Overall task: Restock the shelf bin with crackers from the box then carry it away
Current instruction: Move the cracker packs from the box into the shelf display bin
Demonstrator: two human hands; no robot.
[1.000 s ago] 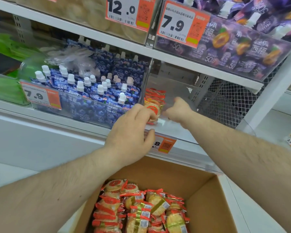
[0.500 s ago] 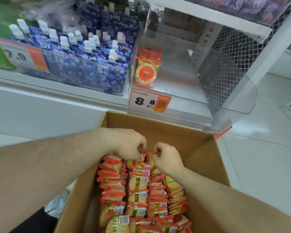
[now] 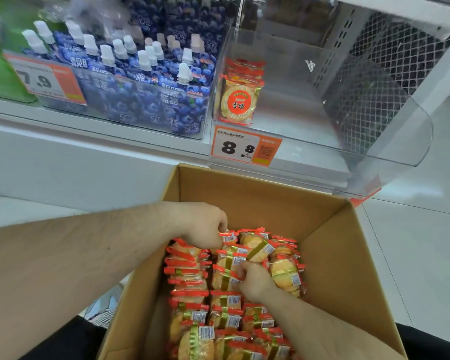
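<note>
Picking up more stock: both the left hand [image 3: 203, 227] and right hand [image 3: 255, 280] have fingers curled onto cracker packs [image 3: 229, 271] in the box [image 3: 343, 255], ready to lift into the nearly empty shelf bin [image 3: 390, 141] above.

This is a shop aisle. White metal shelving [image 3: 96, 152] carries clear plastic bins [image 3: 400, 141] fronted with orange price tags reading 7.9 [image 3: 46, 79] and 8.8 [image 3: 246, 148]. One bin is packed with blue spouted drink pouches [image 3: 146, 81]; a cardboard box [image 3: 330, 255] of wrapped crackers [image 3: 226, 302] sits below.
</note>
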